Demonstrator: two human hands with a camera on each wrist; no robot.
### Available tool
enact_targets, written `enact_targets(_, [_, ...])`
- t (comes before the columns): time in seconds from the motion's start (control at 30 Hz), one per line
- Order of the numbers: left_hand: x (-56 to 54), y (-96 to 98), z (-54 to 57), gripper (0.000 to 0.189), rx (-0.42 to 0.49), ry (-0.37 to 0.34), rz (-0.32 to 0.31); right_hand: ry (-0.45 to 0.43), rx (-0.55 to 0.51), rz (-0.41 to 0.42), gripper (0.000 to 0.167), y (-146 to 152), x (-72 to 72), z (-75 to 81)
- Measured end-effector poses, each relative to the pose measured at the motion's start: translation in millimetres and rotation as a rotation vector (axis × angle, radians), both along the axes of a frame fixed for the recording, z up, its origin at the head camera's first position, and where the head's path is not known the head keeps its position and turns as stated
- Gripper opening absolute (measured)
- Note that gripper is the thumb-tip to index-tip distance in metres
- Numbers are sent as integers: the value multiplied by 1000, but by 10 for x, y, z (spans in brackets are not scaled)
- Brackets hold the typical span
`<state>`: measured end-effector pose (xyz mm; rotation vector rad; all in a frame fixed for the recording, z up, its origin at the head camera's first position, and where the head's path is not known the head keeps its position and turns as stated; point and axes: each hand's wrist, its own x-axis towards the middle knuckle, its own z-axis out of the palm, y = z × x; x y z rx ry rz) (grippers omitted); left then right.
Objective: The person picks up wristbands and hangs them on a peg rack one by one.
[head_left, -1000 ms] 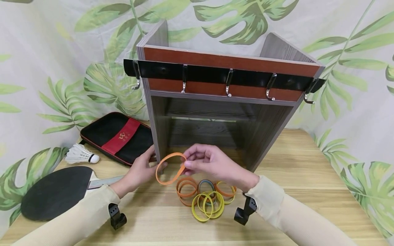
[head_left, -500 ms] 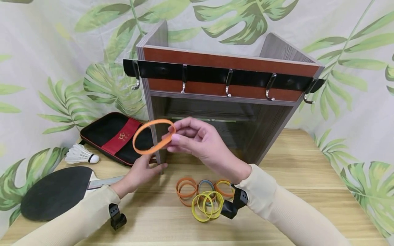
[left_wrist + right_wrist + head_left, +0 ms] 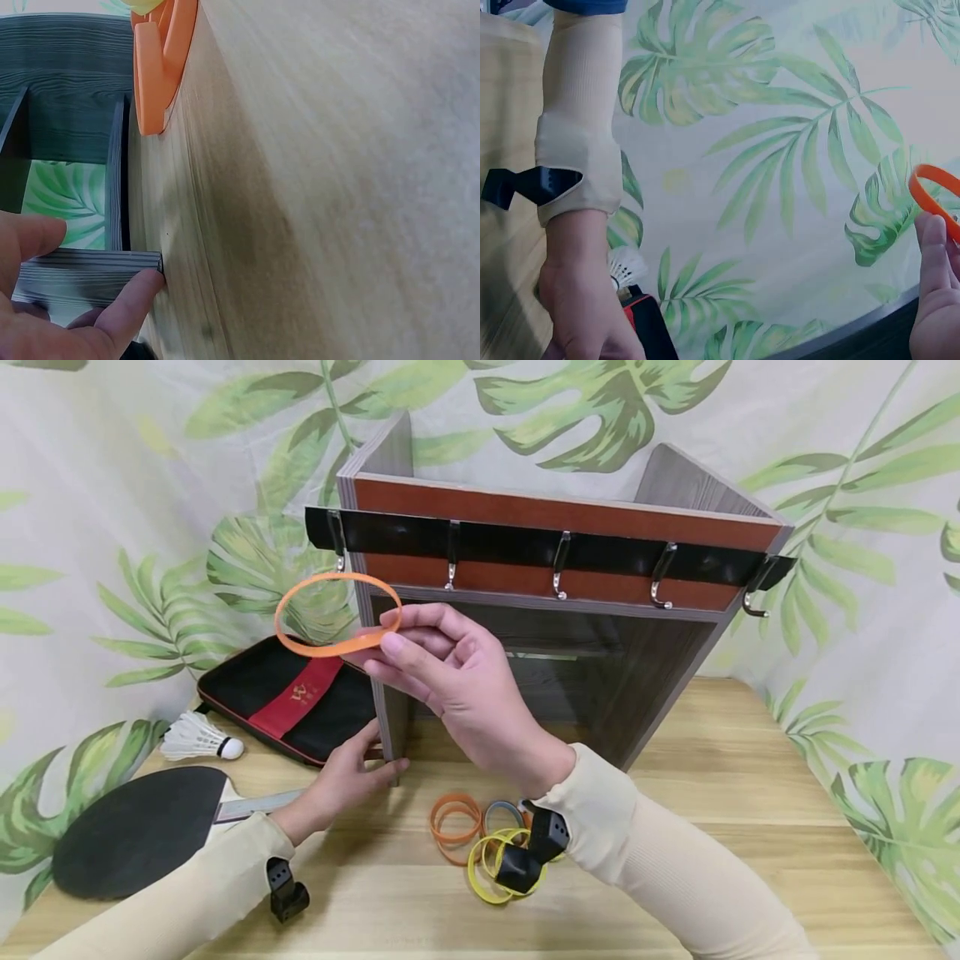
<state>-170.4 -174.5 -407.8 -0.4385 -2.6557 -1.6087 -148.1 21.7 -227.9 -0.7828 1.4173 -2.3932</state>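
Note:
My right hand [image 3: 472,693] pinches an orange rubber wristband [image 3: 322,651] between thumb and fingers. The band's loop points left, in front of the leftmost hook [image 3: 339,539] of a black hook rail [image 3: 510,549] as the head view sees it; the gap in depth is unclear. That rail runs across the front of a grey wood-grain cabinet [image 3: 660,668]. Low down, my left hand [image 3: 345,777] grips the cabinet's left side panel [image 3: 90,262], its thumb and fingers on either side of the edge. In the right wrist view the held wristband [image 3: 930,196] shows at the right border.
Several loose wristbands, orange [image 3: 455,797], blue-grey [image 3: 491,810] and yellow [image 3: 470,868], lie on the wooden table [image 3: 750,860], partly behind my right wrist camera. Left stand a table tennis bat [image 3: 138,831], a shuttlecock [image 3: 195,737] and a black-and-red case [image 3: 247,685].
My right hand has lifted the orange wristband up and to the left, from low before the cabinet to the hook rail's left end. The left hand stays on the panel.

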Motion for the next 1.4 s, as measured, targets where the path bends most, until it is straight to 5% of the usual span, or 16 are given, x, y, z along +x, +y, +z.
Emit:
enact_targets(0.4, [-5,10,-27,64,17,2,-8,-100,-10,-106,16,-109,-23,18])
enact_targets(1.03, [-20,-14,-72,61,-3,23,-26,-45,174,-17,27,7,-107,-141])
enact_targets(1.23, [-9,-7,-40,59,-15,16,-19,-76,273,36,31,150,-130,-267])
enact_targets(1.4, [-4,-11,-26,61,-12,22,-11,-82,487,93,29,354,-173,-450])
